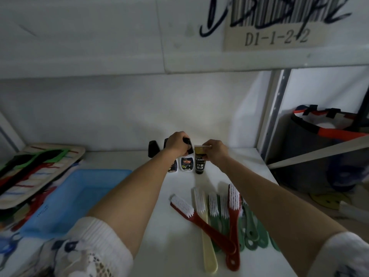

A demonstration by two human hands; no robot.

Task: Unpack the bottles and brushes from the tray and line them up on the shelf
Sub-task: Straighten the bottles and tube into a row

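On the white shelf (pixel 179 246) stands a row of small bottles at the back. My left hand (pixel 176 144) grips the black cap of a white bottle (pixel 187 163). My right hand (pixel 216 150) holds the top of a black and gold tube (pixel 200 163) standing upright just right of it. Another white bottle (pixel 173 166) is partly hidden behind my left forearm, and a black-capped one (pixel 153 148) stands further left. Several brushes lie in front: a red brush (pixel 196 218), a cream brush (pixel 205 226), another red brush (pixel 234 222) and green brushes (pixel 251 226). The blue tray (pixel 65 198) sits at left, nothing visible inside.
A stack of flat colourful boards (pixel 36 172) lies at far left, overlapping the tray's edge. A shelf post (pixel 275 116) bounds the right side, with a dark bin with an orange stripe (pixel 327 140) beyond it. The upper shelf carries a label (pixel 277 35).
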